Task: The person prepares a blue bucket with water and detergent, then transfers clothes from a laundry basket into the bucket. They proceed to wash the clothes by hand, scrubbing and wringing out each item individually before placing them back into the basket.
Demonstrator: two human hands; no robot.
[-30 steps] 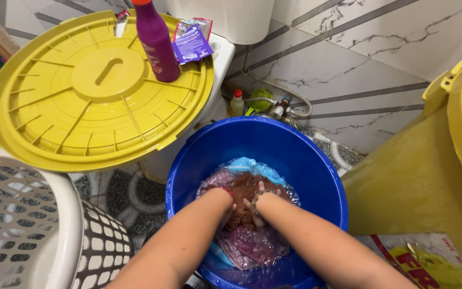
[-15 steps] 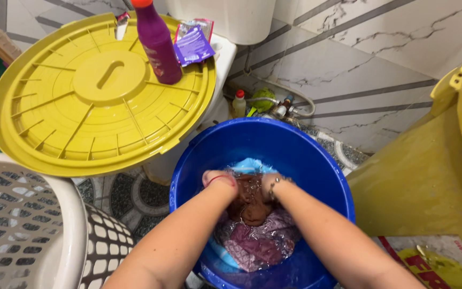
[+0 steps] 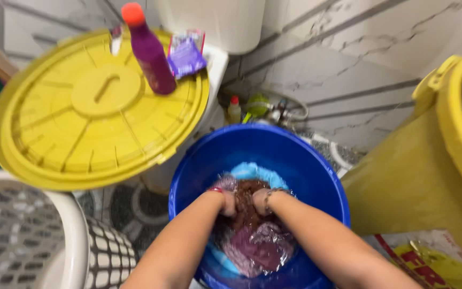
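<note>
The blue bucket (image 3: 316, 176) sits tight btwn a big yellow bin (image 3: 418, 182) and a white basket (image 3: 76, 235), w/ little room. Both hands are down in it. Left hand (image 3: 225, 202) & right hand (image 3: 260, 200) are closed on the brown wet cloth (image 3: 247, 211). A yellow lid (image 3: 60, 139) w/ a purple bottle (image 3: 151, 53) sits behind. Floor is patterned tile.

Both hands (image 3: 244, 200) seemingly clenched, wrists close.

Two bare forearms, no sleeves in view, fill the lower frame. A thin red band circles the left wrist beside the left hand (image 3: 225, 202); a beaded bracelet (dark, its detail blurred) rings the wrist at the right hand (image 3: 260, 200).
</note>
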